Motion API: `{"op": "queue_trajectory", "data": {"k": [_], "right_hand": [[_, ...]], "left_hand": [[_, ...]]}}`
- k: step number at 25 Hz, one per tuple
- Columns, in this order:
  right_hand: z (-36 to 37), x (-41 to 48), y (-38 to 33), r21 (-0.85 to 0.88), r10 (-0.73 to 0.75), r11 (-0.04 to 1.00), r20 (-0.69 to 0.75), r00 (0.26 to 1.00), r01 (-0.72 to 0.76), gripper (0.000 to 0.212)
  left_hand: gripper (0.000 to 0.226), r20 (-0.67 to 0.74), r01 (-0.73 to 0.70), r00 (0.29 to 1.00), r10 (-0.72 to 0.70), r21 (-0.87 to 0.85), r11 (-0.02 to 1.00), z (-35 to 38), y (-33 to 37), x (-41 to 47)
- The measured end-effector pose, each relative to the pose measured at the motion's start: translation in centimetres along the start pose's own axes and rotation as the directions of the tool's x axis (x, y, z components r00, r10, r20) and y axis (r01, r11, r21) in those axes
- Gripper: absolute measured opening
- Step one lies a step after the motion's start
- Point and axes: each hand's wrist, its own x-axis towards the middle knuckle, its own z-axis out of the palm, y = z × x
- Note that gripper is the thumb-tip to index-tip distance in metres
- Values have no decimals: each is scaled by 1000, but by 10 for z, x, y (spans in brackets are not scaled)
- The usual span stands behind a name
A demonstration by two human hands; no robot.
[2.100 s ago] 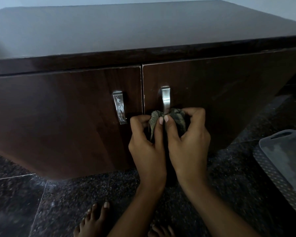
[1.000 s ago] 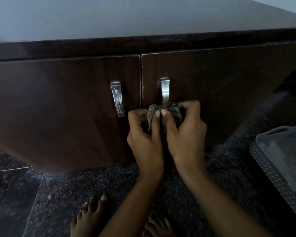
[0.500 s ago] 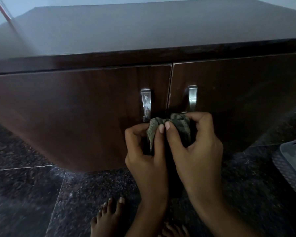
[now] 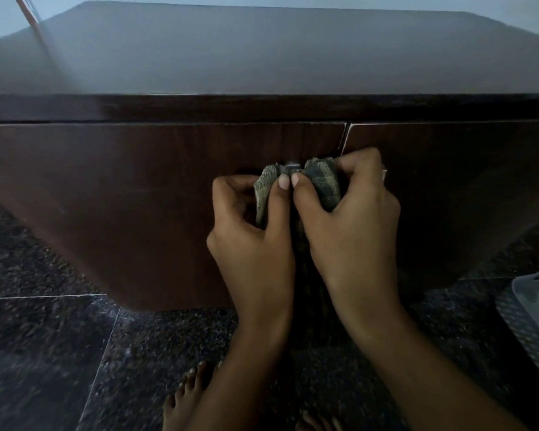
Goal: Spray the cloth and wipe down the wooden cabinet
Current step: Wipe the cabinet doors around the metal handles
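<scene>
A dark wooden cabinet (image 4: 143,194) with two doors fills the upper part of the head view. A crumpled grey-green checked cloth (image 4: 322,181) is bunched between both hands, held against the left door's metal handle (image 4: 291,167), of which only the top shows. My left hand (image 4: 255,241) pinches the cloth's left part. My right hand (image 4: 352,225) grips its right part and covers most of the right door's handle (image 4: 384,173). No spray bottle is in view.
Dark speckled granite floor tiles (image 4: 59,353) lie in front of the cabinet. A grey perforated plastic basket (image 4: 529,312) sits at the right edge. My bare feet (image 4: 187,396) are at the bottom centre. A thin pinkish rod (image 4: 28,10) crosses the top left corner.
Both hands with the cloth have risen from below the handles up onto the left door's handle. The view has swung left, so the cabinet's doors sit further right.
</scene>
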Motion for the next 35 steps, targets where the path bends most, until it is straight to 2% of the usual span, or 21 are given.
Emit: {"op": "queue_trajectory", "data": {"k": [5, 15, 21, 25, 29, 31, 35], "right_hand": [[0, -10, 6, -9, 64, 998, 24, 998, -64, 27], [2, -6, 8, 52, 87, 995, 17, 996, -87, 20], [4, -23, 22, 48, 85, 995, 4, 996, -85, 20], [7, -27, 31, 57, 87, 994, 24, 996, -88, 19], [11, -27, 42, 30, 141, 989, 70, 988, -143, 19], [12, -27, 45, 13, 134, 991, 69, 989, -135, 19], [8, -28, 39, -3, 63, 998, 49, 997, -63, 20]], "left_hand": [[14, -4, 26, 1000, -26, 10, 1000, -5, -12, -11], [17, 20, -65, 998, 64, 34, 997, -2, -16, -5], [15, -23, -126, 991, 128, 78, 989, -1, -36, -20], [10, 1, -149, 989, 150, 81, 985, -2, -46, -20], [19, 22, -97, 995, 95, 94, 991, -3, -54, -22], [21, 31, -88, 996, 86, 105, 991, -2, -58, -22], [12, 10, -131, 991, 130, 78, 988, -2, -53, -22]]}}
